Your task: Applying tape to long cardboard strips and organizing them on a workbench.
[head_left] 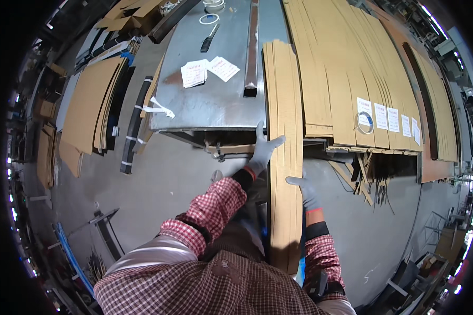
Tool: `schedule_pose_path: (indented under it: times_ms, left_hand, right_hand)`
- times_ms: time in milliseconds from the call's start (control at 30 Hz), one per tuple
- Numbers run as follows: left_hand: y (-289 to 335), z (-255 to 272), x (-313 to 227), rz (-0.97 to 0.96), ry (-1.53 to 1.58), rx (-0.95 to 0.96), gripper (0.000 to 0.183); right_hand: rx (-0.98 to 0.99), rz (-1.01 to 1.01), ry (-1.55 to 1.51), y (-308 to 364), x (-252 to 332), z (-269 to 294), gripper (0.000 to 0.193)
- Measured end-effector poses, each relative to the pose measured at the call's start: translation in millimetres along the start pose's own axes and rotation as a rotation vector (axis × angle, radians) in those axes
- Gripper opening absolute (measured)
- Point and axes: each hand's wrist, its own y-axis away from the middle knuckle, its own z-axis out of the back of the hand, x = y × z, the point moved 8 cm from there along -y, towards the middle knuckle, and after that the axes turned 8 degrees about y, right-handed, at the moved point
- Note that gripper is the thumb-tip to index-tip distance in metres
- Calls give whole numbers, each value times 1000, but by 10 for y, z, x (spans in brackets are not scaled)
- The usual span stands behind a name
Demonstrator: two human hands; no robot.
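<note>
A long, narrow bundle of tan cardboard strips (pixel 285 157) reaches from the metal table toward my body, its far end resting on the tabletop. My left hand (pixel 263 149), in a grey glove, grips the bundle's left edge just off the table's front edge, thumb laid over the top. Nearer to me, my right hand (pixel 307 193), also gloved in grey, holds the right edge with its thumb on the upper face. The other fingers of my right hand are mostly hidden beside or beneath the cardboard.
On the metal table (pixel 231 107) lie a rusty square tube (pixel 252 58), white printed labels (pixel 195 72), a black-handled knife (pixel 210 39) and a tape roll (pixel 209 19). Several cardboard-covered lengths (pixel 352 68) fill the right side, with another tape roll (pixel 365 123). Cardboard sheets (pixel 86 105) stand at left.
</note>
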Motion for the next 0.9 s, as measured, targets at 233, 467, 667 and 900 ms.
schedule_pose_path:
  times_ms: [233,467,667,900]
  left_hand:
    - [-248,31,-243,-317,-524,68,85]
    - [-236,437,-248,-89,-1078,-52,71]
    - [-854,338,-1820,-981,-1485,-22,41]
    - [-571,-589,-1679,-697,-1610,139,51]
  right_hand:
    - [29,66,11,-182,281,-171,59]
    - [-619,246,672,415,565,353,68]
    - [-1353,-22,758,3721,-788,846,59]
    - [-1803,-286,81,5854,-3314,197,60]
